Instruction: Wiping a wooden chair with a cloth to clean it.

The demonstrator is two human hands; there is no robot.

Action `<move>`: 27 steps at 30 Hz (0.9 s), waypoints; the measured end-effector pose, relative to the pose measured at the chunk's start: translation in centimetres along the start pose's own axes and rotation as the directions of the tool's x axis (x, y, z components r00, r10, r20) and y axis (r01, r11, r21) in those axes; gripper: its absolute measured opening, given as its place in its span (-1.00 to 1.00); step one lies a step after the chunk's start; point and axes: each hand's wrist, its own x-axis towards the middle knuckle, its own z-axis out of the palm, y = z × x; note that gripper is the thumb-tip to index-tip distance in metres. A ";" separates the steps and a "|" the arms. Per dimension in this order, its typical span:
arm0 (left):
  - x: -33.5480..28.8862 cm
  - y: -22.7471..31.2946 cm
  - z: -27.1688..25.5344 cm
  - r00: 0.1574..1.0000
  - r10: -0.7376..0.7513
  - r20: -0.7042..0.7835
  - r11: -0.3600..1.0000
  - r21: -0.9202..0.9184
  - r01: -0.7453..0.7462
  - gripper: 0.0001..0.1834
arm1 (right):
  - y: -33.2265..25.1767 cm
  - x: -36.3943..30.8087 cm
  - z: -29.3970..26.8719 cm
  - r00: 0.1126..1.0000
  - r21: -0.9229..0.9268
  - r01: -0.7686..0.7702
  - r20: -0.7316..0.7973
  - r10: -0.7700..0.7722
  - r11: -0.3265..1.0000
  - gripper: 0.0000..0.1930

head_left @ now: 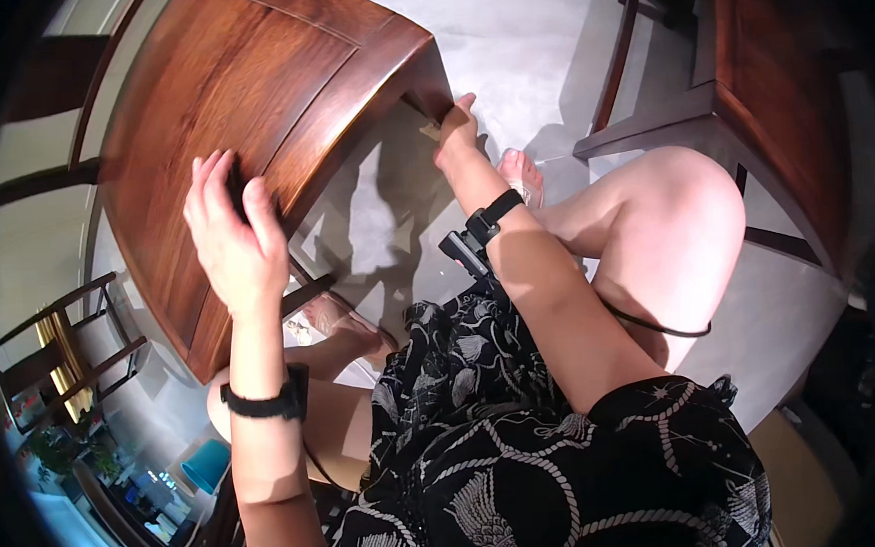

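Observation:
My left hand (pixel 240 235) rests on or just over the top of a polished brown wooden table (pixel 235 75). Its fingers are stretched out, the thumb apart, and nothing is held. My right hand (pixel 457 135) reaches down to the table's leg (pixel 428 79) below the near right corner. Its thumb points up along the leg, while the other fingers seem curled and are mostly hidden. A small pale beige piece (pixel 430 131), perhaps cloth, shows beside that hand; its kind is unclear.
A second brown wooden piece of furniture (pixel 776 82) stands at the right, close to my raised knee. My feet are on the pale floor (pixel 503 29). Wooden chairs (pixel 66 346) are at the left; a teal container (pixel 206 466) lies lower left.

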 end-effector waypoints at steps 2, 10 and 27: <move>0.5 0.4 0.7 0.999 0.036 -0.030 0.999 -0.010 -0.036 -0.64 | -2.2 -1.6 -0.2 0.995 0.006 0.089 0.035 -0.089 0.996 -0.21; -0.1 -0.8 0.7 0.995 -0.013 -0.100 0.998 -0.061 0.007 -0.54 | -8.0 -15.6 2.6 0.875 0.362 0.264 0.300 -0.380 0.894 -0.58; -0.5 -1.1 1.1 0.970 -0.043 -0.239 0.986 -0.165 0.003 -0.51 | -2.8 -14.3 -1.4 -0.027 -0.149 0.679 0.973 -0.227 -0.719 -0.67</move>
